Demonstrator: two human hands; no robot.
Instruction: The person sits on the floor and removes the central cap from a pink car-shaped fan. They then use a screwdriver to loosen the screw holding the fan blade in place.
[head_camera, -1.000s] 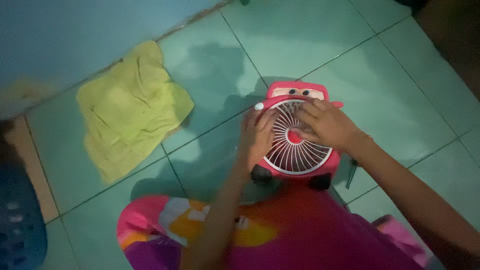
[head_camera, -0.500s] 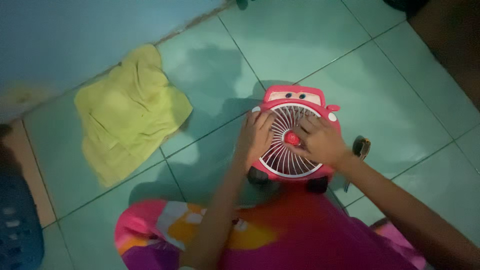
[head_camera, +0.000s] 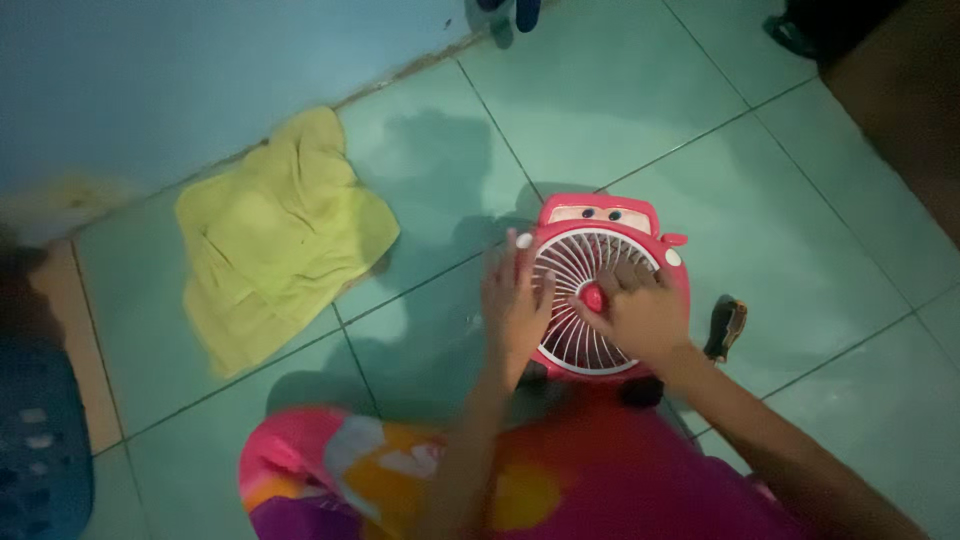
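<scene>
**Both hands on the red car-shaped fan**

From the head camera: since half a second ago my right hand (head_camera: 640, 315) is sitting lower on the white grille, fingers now spread flat across its right half beside the red hub, and my left hand (head_camera: 515, 305) is lying open along the grille's left rim rather than curled over it. Neither hand is clasping anything; both are pressing flat, palms down.

The red fan (head_camera: 600, 290) is lying on the green tiled floor (head_camera: 620, 110) just ahead of my knees, grille facing up at me, its long axis running away from me with the cartoon eyes at the far end and the dark wheels nearest me.

A crumpled yellow cloth (head_camera: 280, 235) is lying well to the left, apart from the fan. A small dark object (head_camera: 726, 328) is resting just right of the fan. A blue basket (head_camera: 35, 450) is showing at the left edge.
</scene>
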